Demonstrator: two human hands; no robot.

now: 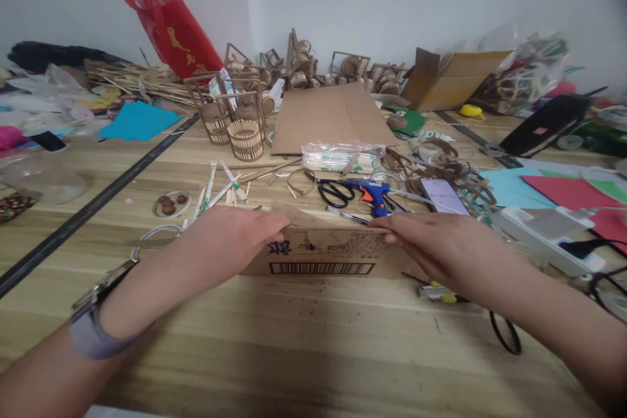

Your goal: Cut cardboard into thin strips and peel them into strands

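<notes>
A piece of printed cardboard (323, 251) with a barcode stands on edge on the wooden table in front of me. My left hand (240, 235) grips its upper left corner, fingers pinched over the edge. At the upper right corner my right hand (421, 241) holds the same piece, thumb on top and fingers behind. Just beyond the cardboard lie a blue glue gun (375, 192), a pen (347, 215) and black-handled scissors (336, 192). Yellow-handled pliers (443, 294) lie beneath my right hand, partly hidden.
Small bamboo baskets (245, 140) stand behind on the left, near a flat cardboard sheet (330, 114). Wrapped chopsticks (343, 158) lie before the sheet. On the right are a phone (443, 197), a white power strip (543, 238) and curled brown strips (435, 160). An open box (450, 78) stands behind.
</notes>
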